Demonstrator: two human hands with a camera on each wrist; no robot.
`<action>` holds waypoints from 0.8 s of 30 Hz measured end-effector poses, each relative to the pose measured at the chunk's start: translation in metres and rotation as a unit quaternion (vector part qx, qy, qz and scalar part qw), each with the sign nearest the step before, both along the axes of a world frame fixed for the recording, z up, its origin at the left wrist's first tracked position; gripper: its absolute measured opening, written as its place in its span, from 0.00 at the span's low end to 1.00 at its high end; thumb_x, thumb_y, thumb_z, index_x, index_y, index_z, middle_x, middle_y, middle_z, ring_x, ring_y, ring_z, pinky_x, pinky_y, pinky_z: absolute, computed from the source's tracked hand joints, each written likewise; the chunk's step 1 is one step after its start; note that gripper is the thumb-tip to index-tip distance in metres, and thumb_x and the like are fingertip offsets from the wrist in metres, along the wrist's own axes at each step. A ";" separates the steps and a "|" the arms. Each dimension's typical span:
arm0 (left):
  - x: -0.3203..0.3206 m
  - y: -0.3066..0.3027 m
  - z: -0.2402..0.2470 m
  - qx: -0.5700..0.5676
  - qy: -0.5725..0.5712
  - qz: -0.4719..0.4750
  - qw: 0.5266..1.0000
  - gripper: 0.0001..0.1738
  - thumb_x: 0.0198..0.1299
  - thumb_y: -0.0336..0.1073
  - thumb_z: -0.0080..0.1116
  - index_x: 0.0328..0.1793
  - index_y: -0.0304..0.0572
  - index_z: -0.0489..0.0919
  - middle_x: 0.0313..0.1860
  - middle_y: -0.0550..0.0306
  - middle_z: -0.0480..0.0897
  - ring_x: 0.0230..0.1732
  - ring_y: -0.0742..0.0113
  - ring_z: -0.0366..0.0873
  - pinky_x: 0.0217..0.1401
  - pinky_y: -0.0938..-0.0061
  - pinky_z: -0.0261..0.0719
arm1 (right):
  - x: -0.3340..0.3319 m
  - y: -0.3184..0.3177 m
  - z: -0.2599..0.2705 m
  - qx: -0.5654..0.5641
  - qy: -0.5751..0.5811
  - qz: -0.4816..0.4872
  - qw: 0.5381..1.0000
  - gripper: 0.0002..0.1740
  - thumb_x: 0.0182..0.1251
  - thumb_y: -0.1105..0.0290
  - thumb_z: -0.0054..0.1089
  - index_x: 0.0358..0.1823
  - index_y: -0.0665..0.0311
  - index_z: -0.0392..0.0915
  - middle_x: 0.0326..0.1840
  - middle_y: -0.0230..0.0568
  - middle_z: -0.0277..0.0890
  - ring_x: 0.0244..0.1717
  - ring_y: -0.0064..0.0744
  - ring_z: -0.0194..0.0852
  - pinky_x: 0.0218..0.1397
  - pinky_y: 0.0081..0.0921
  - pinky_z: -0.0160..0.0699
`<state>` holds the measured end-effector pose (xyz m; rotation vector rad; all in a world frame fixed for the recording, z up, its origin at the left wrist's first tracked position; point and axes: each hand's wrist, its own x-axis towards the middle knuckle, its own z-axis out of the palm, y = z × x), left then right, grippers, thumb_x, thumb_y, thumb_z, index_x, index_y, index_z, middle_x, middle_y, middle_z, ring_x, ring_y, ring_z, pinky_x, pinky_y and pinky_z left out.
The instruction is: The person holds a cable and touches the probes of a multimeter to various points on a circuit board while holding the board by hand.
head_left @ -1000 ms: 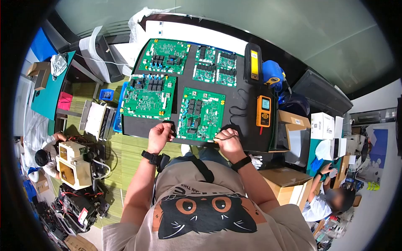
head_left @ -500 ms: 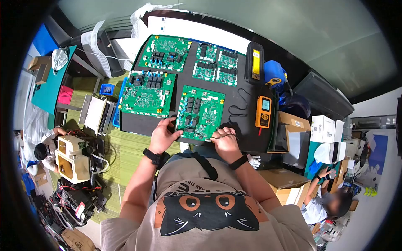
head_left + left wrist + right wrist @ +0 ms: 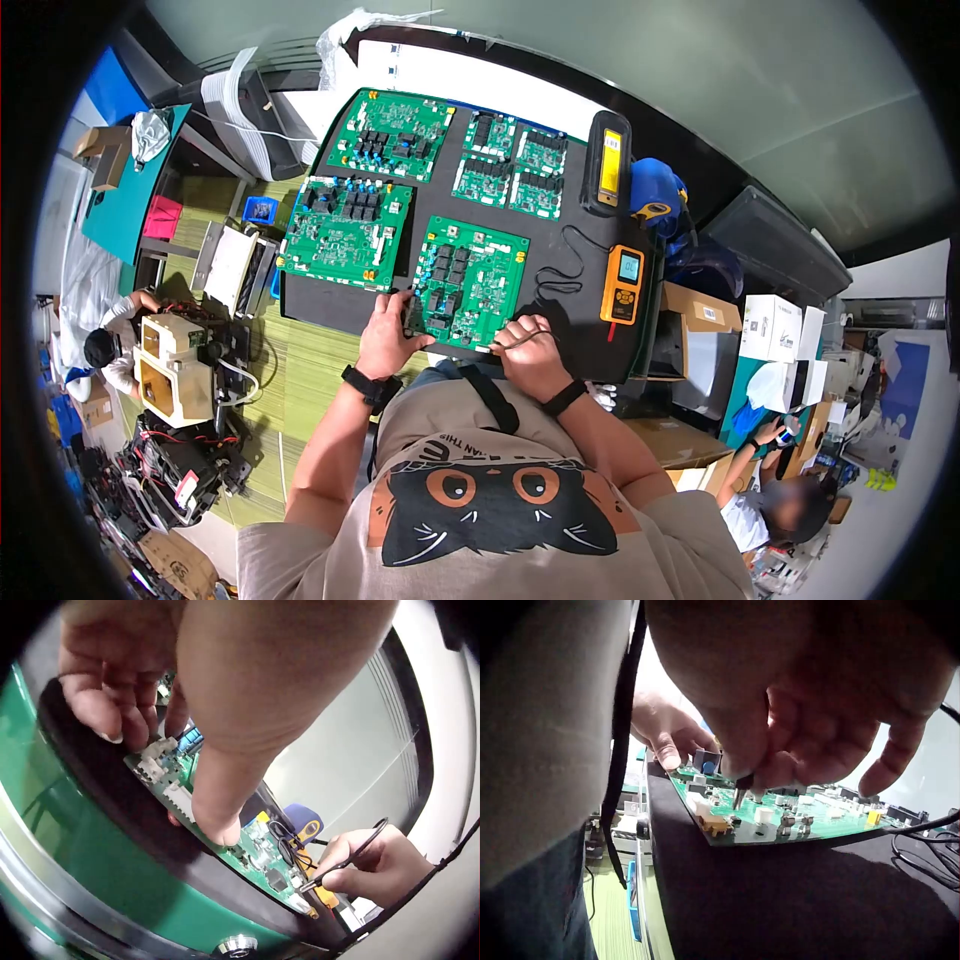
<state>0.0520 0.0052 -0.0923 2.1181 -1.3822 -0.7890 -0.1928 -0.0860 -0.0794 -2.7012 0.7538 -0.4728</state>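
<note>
In the head view a green circuit board (image 3: 478, 290) lies on the dark tabletop at the near edge. My left hand (image 3: 392, 338) holds its near left corner, fingers along the left side; in the left wrist view the thumb (image 3: 216, 814) presses on the board near the edge. My right hand (image 3: 530, 358) is over the near right corner. It pinches a slim probe on a black cord, whose metal tip (image 3: 739, 798) points down close over the board's corner in the right wrist view. An orange handheld meter (image 3: 625, 285) lies to the right, a black cord coiled beside it.
Two more large boards (image 3: 345, 235) lie on the left, with several smaller boards (image 3: 487, 178) further back. A black case with a yellow label (image 3: 608, 165) and a blue tool (image 3: 655, 190) are at the right. Cardboard boxes (image 3: 700, 310) stand beside the table.
My left hand has come from left of the board to its near left corner and now holds it. My right hand stays by the near right corner with the probe.
</note>
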 end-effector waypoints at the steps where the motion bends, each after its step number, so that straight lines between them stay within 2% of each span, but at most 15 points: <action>1: 0.000 0.000 0.000 0.005 0.003 0.002 1.000 0.47 0.36 0.39 0.81 0.65 0.47 0.68 0.55 0.47 0.73 0.55 0.44 0.76 0.53 0.57 0.79 | 0.000 -0.002 0.004 0.020 -0.007 -0.001 1.000 0.07 0.52 0.69 0.63 0.27 0.57 0.72 0.29 0.36 0.69 0.39 0.39 0.70 0.48 0.40 0.67; 3: 0.001 0.000 0.002 0.010 0.013 0.001 1.000 0.47 0.35 0.39 0.81 0.65 0.47 0.68 0.55 0.47 0.73 0.55 0.45 0.76 0.53 0.57 0.79 | -0.001 -0.008 0.005 0.043 -0.013 -0.001 0.999 0.06 0.53 0.69 0.63 0.27 0.57 0.73 0.30 0.35 0.70 0.39 0.39 0.70 0.48 0.40 0.67; 6: 0.003 -0.001 0.005 0.014 0.016 -0.005 1.000 0.46 0.36 0.38 0.81 0.65 0.46 0.69 0.54 0.47 0.73 0.54 0.44 0.76 0.53 0.57 0.79 | -0.003 -0.025 -0.003 0.018 -0.044 -0.013 0.999 0.03 0.55 0.70 0.62 0.28 0.56 0.76 0.31 0.34 0.74 0.40 0.39 0.72 0.48 0.40 0.67; 8: 0.007 -0.001 0.005 0.014 0.010 -0.013 1.000 0.46 0.36 0.37 0.81 0.65 0.46 0.69 0.54 0.47 0.73 0.54 0.44 0.76 0.53 0.56 0.79 | -0.004 -0.033 -0.012 0.085 -0.076 -0.076 0.991 0.02 0.58 0.70 0.61 0.28 0.57 0.79 0.32 0.35 0.76 0.40 0.41 0.73 0.47 0.39 0.68; 10: 0.013 0.001 -0.001 -0.029 0.051 -0.040 0.997 0.45 0.37 0.35 0.81 0.64 0.42 0.70 0.49 0.50 0.74 0.40 0.60 0.77 0.42 0.67 0.79 | -0.003 -0.039 -0.007 0.092 -0.079 -0.076 0.990 0.03 0.60 0.69 0.60 0.29 0.58 0.79 0.31 0.36 0.76 0.39 0.42 0.73 0.47 0.38 0.69; 11: 0.016 0.002 -0.004 -0.028 0.052 -0.039 0.998 0.45 0.37 0.35 0.81 0.64 0.42 0.70 0.49 0.50 0.74 0.40 0.60 0.77 0.42 0.67 0.79 | -0.001 -0.040 -0.005 0.099 -0.087 -0.071 0.989 0.03 0.60 0.69 0.60 0.30 0.58 0.79 0.31 0.36 0.76 0.39 0.42 0.73 0.47 0.38 0.69; 13: 0.020 0.005 -0.010 -0.046 0.142 0.010 0.989 0.38 0.44 0.37 0.78 0.62 0.42 0.71 0.44 0.52 0.77 0.37 0.63 0.79 0.40 0.70 0.79 | 0.001 -0.040 -0.005 0.111 -0.083 -0.068 0.988 0.03 0.60 0.69 0.60 0.29 0.58 0.79 0.31 0.36 0.76 0.40 0.42 0.72 0.47 0.38 0.69; 14: 0.021 0.005 -0.015 -0.047 0.142 0.011 0.989 0.38 0.44 0.37 0.78 0.62 0.42 0.71 0.44 0.52 0.77 0.37 0.63 0.79 0.40 0.70 0.79 | 0.001 -0.041 -0.007 0.110 -0.084 -0.066 0.988 0.03 0.60 0.69 0.60 0.29 0.58 0.79 0.31 0.36 0.76 0.40 0.42 0.72 0.47 0.38 0.69; 16: 0.022 0.002 -0.023 -0.049 0.174 0.067 0.981 0.29 0.55 0.35 0.71 0.61 0.41 0.72 0.36 0.55 0.80 0.28 0.69 0.76 0.35 0.74 0.77 | 0.003 -0.041 -0.009 0.100 -0.062 -0.036 0.992 0.04 0.61 0.68 0.59 0.30 0.57 0.79 0.33 0.35 0.76 0.41 0.41 0.72 0.48 0.38 0.68; 17: 0.019 0.002 -0.028 -0.080 0.142 0.066 0.984 0.19 0.62 0.31 0.63 0.59 0.40 0.74 0.33 0.55 0.82 0.27 0.67 0.77 0.35 0.73 0.77 | 0.002 -0.040 -0.008 0.096 -0.052 -0.025 0.994 0.04 0.60 0.67 0.59 0.30 0.57 0.78 0.33 0.35 0.76 0.43 0.39 0.72 0.50 0.37 0.67; 20: 0.013 0.002 -0.028 -0.102 0.134 0.097 0.981 0.16 0.63 0.29 0.60 0.57 0.39 0.75 0.34 0.54 0.81 0.29 0.67 0.78 0.36 0.72 0.78 | 0.002 -0.039 -0.011 0.075 -0.037 -0.016 0.996 0.02 0.59 0.68 0.59 0.30 0.56 0.78 0.33 0.33 0.76 0.43 0.38 0.72 0.50 0.36 0.67; 24: 0.014 0.000 -0.032 -0.123 0.126 0.102 0.979 0.12 0.63 0.26 0.56 0.53 0.38 0.78 0.37 0.50 0.83 0.36 0.60 0.83 0.42 0.70 0.79 | 0.002 -0.042 -0.017 0.046 -0.031 0.004 0.998 0.02 0.58 0.67 0.60 0.30 0.55 0.78 0.33 0.32 0.74 0.43 0.37 0.71 0.51 0.36 0.66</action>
